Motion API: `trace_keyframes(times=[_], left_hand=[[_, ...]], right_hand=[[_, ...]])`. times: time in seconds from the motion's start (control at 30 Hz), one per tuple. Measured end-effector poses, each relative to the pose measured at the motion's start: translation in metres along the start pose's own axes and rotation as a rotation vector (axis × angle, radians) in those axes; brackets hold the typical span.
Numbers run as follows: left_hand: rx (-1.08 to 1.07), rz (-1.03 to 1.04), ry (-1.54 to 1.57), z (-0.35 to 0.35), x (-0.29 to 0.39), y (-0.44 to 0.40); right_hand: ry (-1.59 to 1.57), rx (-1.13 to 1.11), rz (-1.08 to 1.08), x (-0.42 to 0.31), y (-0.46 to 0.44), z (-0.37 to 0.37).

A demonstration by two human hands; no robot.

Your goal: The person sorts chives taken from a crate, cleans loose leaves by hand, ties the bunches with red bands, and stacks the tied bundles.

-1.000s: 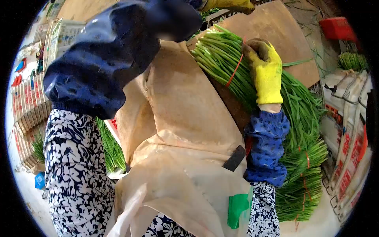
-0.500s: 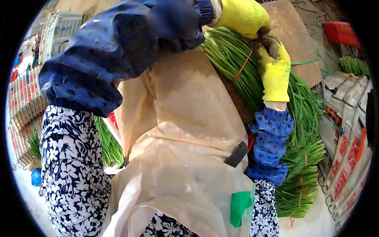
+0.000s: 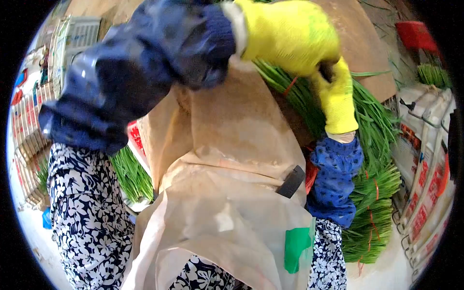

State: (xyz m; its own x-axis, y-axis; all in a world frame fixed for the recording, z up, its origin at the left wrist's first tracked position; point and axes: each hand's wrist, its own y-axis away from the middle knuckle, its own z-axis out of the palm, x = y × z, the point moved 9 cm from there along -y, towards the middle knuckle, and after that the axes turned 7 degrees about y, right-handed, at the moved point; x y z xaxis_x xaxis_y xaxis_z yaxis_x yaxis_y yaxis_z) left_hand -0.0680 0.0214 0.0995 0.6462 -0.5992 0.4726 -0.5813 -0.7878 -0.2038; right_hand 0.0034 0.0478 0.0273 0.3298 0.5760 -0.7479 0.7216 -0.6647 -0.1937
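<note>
My left hand (image 3: 292, 36), in a yellow glove with a dark palm, reaches across from the left above a bundle of garlic chives (image 3: 302, 99). Its fingers curl in toward my right hand and are partly blurred. My right hand (image 3: 337, 99), also yellow-gloved, is closed against the left one's fingertips at the bundle's right side. What the two hands pinch, if anything, is hidden. A thin red band (image 3: 290, 87) goes round the bundle, whose upper part the left glove covers.
Tied chive bundles (image 3: 369, 217) are stacked on the right, beside wire-framed white sacking (image 3: 425, 164). More chives (image 3: 130, 174) lie at the left behind my apron (image 3: 227, 135). A brown board (image 3: 360, 29) lies under the work, and a red container (image 3: 416, 36) stands far right.
My left hand has come down and nearer the camera, covering more of the bundle. My right hand has dropped slightly; the two hands still meet.
</note>
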Motion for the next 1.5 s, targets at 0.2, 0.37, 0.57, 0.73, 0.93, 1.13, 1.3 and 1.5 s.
trace_keyframes(times=[0.2,0.37,0.57,0.73,0.93,1.13,1.3,1.5], left_hand=[[-0.036,-0.352,0.169,-0.009,-0.013,0.027],[0.048,-0.408,0.065,-0.015,-0.029,0.019],[0.054,-0.483,0.175,-0.027,-0.057,0.017],[-0.187,-0.293,-0.323,0.028,-0.036,0.042],[-0.133,-0.426,-0.356,0.057,-0.039,0.043],[-0.082,-0.454,-0.301,0.048,-0.035,0.043],[-0.125,-0.335,-0.363,0.044,-0.004,0.026],[0.143,-0.316,-0.195,0.050,-0.019,0.013]], right_hand=[[-0.150,0.042,-0.030,-0.015,0.006,-0.017],[0.168,0.294,-0.138,-0.042,0.007,-0.020],[0.118,0.255,-0.006,-0.019,-0.009,-0.015],[0.320,0.185,-0.136,-0.029,-0.014,-0.021],[0.112,0.123,0.052,-0.050,0.008,-0.039],[-0.199,0.283,0.385,-0.049,0.041,-0.044],[-0.719,0.167,0.537,-0.025,0.025,-0.020],[-0.471,0.199,0.283,-0.063,0.008,-0.048]])
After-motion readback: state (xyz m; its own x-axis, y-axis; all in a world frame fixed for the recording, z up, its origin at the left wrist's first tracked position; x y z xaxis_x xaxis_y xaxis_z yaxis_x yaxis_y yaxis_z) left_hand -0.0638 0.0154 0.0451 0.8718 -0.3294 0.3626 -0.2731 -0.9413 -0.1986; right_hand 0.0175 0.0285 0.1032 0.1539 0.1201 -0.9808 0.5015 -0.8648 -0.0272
